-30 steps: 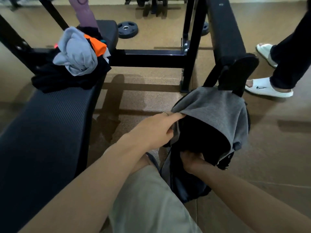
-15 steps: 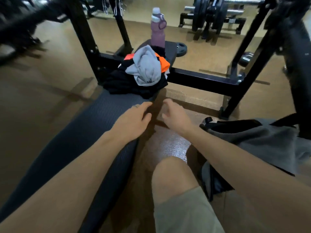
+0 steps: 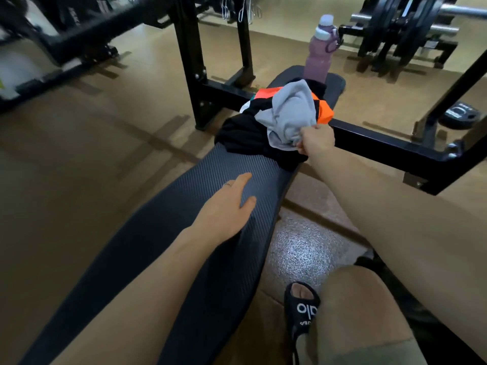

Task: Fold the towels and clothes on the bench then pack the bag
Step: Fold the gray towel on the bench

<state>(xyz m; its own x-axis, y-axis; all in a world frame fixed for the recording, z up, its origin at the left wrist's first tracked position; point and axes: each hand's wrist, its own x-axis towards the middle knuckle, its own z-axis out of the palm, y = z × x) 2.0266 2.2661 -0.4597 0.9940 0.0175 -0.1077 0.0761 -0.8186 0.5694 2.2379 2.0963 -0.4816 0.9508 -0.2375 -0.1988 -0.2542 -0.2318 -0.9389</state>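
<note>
A: The grey towel [image 3: 288, 115] is gripped at its near edge by the right hand [image 3: 316, 140], fingers curled into the cloth.

B: And it is seen lying atop the clothes [image 3: 247, 135], black and orange, at the far end of the bench [image 3: 184, 233].

A: The left hand [image 3: 224, 209] is laid flat on the pad, fingers straight.

B: A bottle [image 3: 319, 50] is stood behind the pile.

A gym: a padded bench [image 3: 200, 233] under a black steel rack [image 3: 189, 61], weight plates [image 3: 395, 25] stored behind.
</note>
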